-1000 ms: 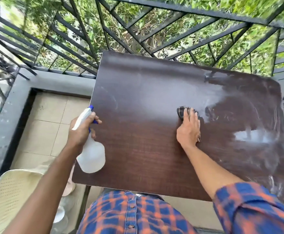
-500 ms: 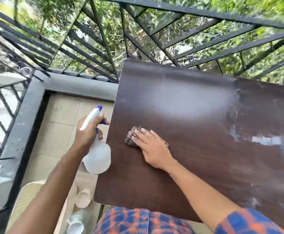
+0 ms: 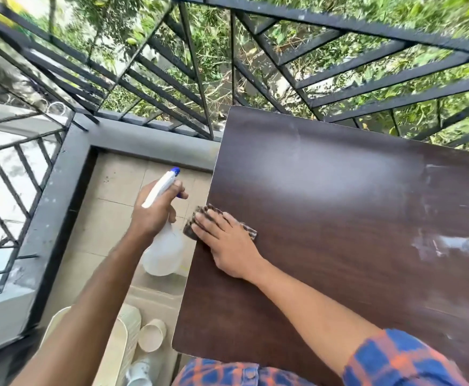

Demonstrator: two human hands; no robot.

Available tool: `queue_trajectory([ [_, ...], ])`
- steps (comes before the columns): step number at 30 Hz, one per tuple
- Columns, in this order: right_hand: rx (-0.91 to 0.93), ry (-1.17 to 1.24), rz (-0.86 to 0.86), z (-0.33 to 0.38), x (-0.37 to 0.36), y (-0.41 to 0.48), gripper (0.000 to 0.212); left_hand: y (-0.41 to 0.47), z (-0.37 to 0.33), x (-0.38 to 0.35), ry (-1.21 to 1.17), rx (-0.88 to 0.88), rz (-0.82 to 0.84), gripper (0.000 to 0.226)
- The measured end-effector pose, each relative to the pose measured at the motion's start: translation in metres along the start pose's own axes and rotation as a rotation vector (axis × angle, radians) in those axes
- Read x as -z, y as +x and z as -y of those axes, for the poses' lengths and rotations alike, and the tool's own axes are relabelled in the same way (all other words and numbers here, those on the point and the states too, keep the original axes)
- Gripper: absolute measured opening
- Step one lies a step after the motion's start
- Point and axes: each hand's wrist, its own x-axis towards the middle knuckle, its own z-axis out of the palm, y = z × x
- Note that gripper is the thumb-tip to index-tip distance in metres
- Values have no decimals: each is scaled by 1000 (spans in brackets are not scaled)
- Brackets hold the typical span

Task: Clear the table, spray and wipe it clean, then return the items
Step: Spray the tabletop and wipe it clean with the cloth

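A dark brown wooden table [image 3: 339, 218] fills the right of the head view, with pale wet smears on its right part. My right hand [image 3: 225, 240] lies flat, fingers straight, pressing a dark checked cloth [image 3: 200, 215] onto the table's left edge; the cloth hangs slightly past the edge. My left hand [image 3: 155, 210] grips the neck of a white spray bottle [image 3: 163, 252] with a blue nozzle, held in the air just left of the table over the tiled floor.
A black metal railing [image 3: 194, 79] runs behind and to the left of the table, with greenery beyond. On the tiled floor [image 3: 111, 218] below left stand a cream plastic basket [image 3: 127, 338], a paper cup [image 3: 152, 334] and a white object [image 3: 138, 371].
My right hand has swept the cloth leftwards across the table, from its middle to the left edge. The left hand keeps holding the spray bottle beside the table.
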Motion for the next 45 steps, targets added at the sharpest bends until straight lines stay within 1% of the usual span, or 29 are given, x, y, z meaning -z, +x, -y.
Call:
queue_trajectory([
  [2, 117, -12, 65, -20, 7, -5, 55, 7, -2, 2, -9, 10, -5, 28],
  [3, 129, -34, 74, -38, 15, 3, 53, 11, -2, 3, -7, 12, -5, 30],
  [4, 93, -52, 55, -57, 25, 15, 52, 14, -3, 2, 0, 13, -4, 31],
  [6, -115, -46, -12, -99, 52, 50, 53, 23, -6, 0, 3, 20, -12, 31],
  [8, -306, -40, -24, -132, 82, 90, 57, 36, -11, -4, -1, 25, -14, 29],
  [9, -343, -35, 1, -143, 92, 108, 59, 41, -15, -7, 2, 21, -9, 28],
  [13, -349, -62, 116, -156, 112, 161, 63, 74, -35, -25, 47, -20, 20, 29],
  [16, -398, -44, 84, -155, 111, 167, 63, 96, -51, -43, 69, -26, 62, 26],
  [18, -462, -34, -2, -167, 111, 154, 61, 108, -60, -57, 58, -30, 96, 24],
  [20, -597, -6, -105, -194, 115, 126, 60, 115, -69, -69, 40, -29, 127, 24],
  [22, -802, 14, -203, -233, 123, 81, 59, 121, -77, -81, 5, -30, 159, 25],
  [25, -1124, 43, -328, -292, 137, -14, 60, 126, -82, -94, -12, -44, 198, 24],
  [27, -1336, 73, -356, -318, 149, -67, 62, 127, -82, -101, -20, -47, 233, 25],
  [28, -1411, 94, -350, -325, 153, -81, 63, 127, -82, -105, -25, -48, 245, 25],
  [30, -1473, 120, -326, -328, 156, -83, 64, 126, -81, -111, -34, -39, 264, 26],
  [32, -1455, 97, -344, -311, 153, -57, 63, 123, -79, -119, -36, -31, 281, 25],
  [34, -1330, 51, -343, -280, 143, -21, 63, 119, -77, -126, -8, -33, 290, 25],
  [35, -1227, 33, -328, -262, 135, -2, 64, 116, -76, -131, 8, -36, 291, 26],
  [38, -836, -55, -217, -211, 110, 36, 64, 108, -77, -148, 17, -48, 280, 25],
  [40, -627, -92, -154, -202, 101, 39, 62, 101, -79, -159, 13, -52, 266, 25],
  [42, -573, -78, -139, -221, 106, 24, 61, 93, -82, -173, 0, -47, 264, 26],
  [43, -595, -74, -149, -236, 110, 13, 61, 88, -84, -180, -11, -44, 264, 26],
  [45, -714, -53, -188, -271, 122, -19, 62, 77, -84, -191, -37, -37, 260, 26],
])
